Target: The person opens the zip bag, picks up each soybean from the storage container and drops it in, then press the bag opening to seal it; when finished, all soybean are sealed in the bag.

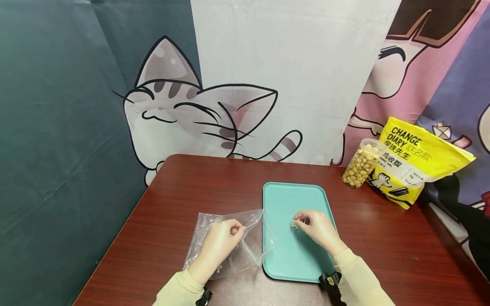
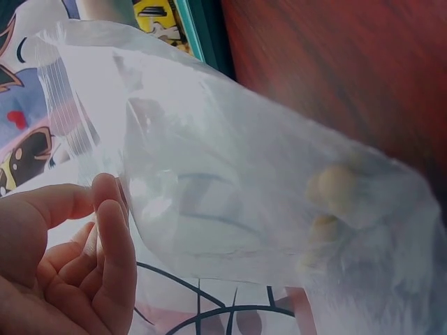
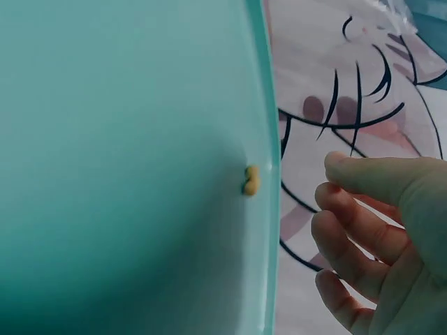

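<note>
My left hand (image 1: 226, 233) pinches the edge of a clear plastic bag (image 2: 209, 146) between thumb and fingertips, left of a turquoise tray (image 1: 283, 259). The bag's mouth gapes towards the tray and overlaps its left side in the head view. A few small beige pieces (image 2: 332, 192) show through the plastic low in the bag. Over the tray hovers my right hand (image 1: 315, 227), its fingers loosely bent and thumb close to the index finger, with nothing visible between them. A small cluster of yellowish-beige pieces (image 3: 251, 181) lies on the tray, just beyond those fingertips.
At the back right of the dark red wooden table (image 1: 214, 182) stands a clear jar (image 1: 361, 165) filled with golden round pieces. A yellow printed pouch (image 1: 417, 161) leans just behind it. A cartoon cat curtain (image 1: 245, 114) hangs past the table's far edge.
</note>
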`<control>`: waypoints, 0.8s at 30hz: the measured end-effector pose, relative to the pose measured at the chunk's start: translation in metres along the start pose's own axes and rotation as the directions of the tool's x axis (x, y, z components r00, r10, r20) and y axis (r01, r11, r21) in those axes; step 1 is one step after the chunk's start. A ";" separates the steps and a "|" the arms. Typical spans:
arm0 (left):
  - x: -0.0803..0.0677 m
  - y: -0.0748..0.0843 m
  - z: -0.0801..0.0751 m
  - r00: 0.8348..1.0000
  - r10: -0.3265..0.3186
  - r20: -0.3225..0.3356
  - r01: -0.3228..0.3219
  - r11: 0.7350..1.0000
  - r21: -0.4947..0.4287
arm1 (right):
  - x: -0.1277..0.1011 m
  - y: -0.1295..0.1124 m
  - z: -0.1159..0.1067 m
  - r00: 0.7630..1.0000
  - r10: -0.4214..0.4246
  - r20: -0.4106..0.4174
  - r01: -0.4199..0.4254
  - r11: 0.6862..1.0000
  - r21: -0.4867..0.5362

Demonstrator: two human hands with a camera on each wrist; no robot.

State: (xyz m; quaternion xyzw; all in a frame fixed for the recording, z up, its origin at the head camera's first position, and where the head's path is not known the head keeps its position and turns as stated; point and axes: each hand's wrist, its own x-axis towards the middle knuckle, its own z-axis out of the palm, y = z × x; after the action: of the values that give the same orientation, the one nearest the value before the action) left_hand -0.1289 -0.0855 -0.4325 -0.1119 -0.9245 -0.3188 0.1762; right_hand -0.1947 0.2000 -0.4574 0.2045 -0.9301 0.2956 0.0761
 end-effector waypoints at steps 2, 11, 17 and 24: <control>0.000 0.000 0.000 1.000 -0.008 0.007 0.008 1.000 -0.004 | 0.001 0.004 0.000 1.000 0.016 0.014 -0.016 1.000 -0.014; 0.000 0.000 0.000 1.000 -0.005 0.005 0.005 1.000 -0.012 | 0.003 0.016 0.002 0.987 0.086 0.132 -0.083 0.996 -0.026; 0.000 -0.001 0.000 1.000 -0.014 0.012 0.014 1.000 -0.003 | 0.003 0.018 0.004 0.971 0.137 0.194 -0.132 0.991 -0.037; 0.001 0.000 0.000 0.999 -0.026 0.028 0.026 1.000 -0.005 | 0.007 0.017 0.005 0.971 0.139 0.193 -0.126 0.989 -0.078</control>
State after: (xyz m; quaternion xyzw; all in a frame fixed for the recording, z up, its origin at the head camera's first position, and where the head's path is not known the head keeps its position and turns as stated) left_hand -0.1299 -0.0859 -0.4320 -0.1048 -0.9274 -0.3221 0.1588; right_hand -0.2082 0.2074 -0.4689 0.1680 -0.9537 0.2478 -0.0302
